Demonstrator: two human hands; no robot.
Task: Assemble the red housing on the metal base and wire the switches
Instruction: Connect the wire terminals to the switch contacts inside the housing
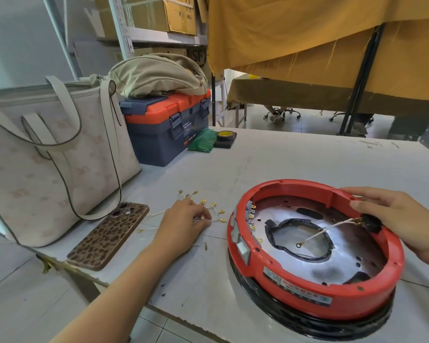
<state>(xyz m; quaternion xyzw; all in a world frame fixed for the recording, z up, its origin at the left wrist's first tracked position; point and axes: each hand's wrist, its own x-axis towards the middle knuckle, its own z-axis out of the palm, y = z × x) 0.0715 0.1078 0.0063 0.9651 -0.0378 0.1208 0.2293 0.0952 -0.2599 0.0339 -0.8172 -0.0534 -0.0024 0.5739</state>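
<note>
The round red housing (305, 290) sits on the shiny metal base (347, 246), over a black ring at the table's front right. Switches (242, 246) line its left wall, with brass terminals behind them. One white wire (325, 231) with a ring terminal runs from a black part on the right wall to the centre hole. My right hand (401, 219) rests on the housing's right rim, fingers curled over it by that black part. My left hand (186, 220) lies on a loose bunch of white wires with brass terminals (214, 206) on the table, fingertips pinching them.
A leopard-print phone (109, 235) lies left of my left hand near the table edge. A beige tote bag (47, 157), a blue-and-orange toolbox (166, 127), a green bag and a tape roll (224, 137) stand along the back left. The table's front edge drops to tiled floor.
</note>
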